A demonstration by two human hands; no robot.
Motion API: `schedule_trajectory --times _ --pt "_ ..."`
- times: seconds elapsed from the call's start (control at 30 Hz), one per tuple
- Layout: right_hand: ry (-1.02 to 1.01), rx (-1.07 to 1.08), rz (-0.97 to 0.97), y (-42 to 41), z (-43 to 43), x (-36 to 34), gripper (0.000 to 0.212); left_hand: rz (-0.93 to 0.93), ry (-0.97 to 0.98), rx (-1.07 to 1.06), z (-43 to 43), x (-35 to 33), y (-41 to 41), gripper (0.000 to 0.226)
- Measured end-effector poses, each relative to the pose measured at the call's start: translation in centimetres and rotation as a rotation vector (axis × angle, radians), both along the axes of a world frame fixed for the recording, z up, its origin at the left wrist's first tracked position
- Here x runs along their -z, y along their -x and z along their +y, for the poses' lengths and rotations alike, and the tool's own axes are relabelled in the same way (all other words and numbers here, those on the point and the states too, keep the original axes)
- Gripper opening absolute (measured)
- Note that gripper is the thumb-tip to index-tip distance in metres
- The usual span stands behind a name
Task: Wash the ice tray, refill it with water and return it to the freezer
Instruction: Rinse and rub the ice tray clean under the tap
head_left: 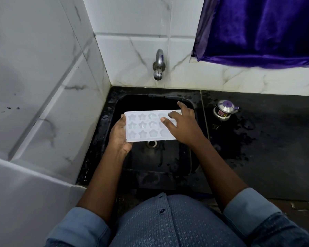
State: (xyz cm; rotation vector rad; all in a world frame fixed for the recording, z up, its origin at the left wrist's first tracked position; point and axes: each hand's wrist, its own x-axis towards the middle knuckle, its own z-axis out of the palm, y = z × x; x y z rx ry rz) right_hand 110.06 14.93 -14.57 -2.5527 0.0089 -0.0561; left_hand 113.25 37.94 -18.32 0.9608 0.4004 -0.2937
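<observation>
Over the sink, you hold the ice tray level, long axis running left to right. Your left hand grips its left end; your right hand lies spread-fingered on its right end. The tap is straight beyond.

White rectangular ice tray, three rows of star- and flower-shaped moulds, open side up, roughly level. Held over the black sink. Left hand grips its left end, right hand lies spread-fingered on its right part.
</observation>
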Motion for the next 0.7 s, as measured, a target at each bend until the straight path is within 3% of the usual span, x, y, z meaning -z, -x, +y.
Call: schedule_trajectory --times 0.7 --pt "-0.032 -0.004 -0.016 -0.14 -0.11 0.28 0.051 0.001 0.01 -0.015 0.0 0.29 -0.31 0.057"
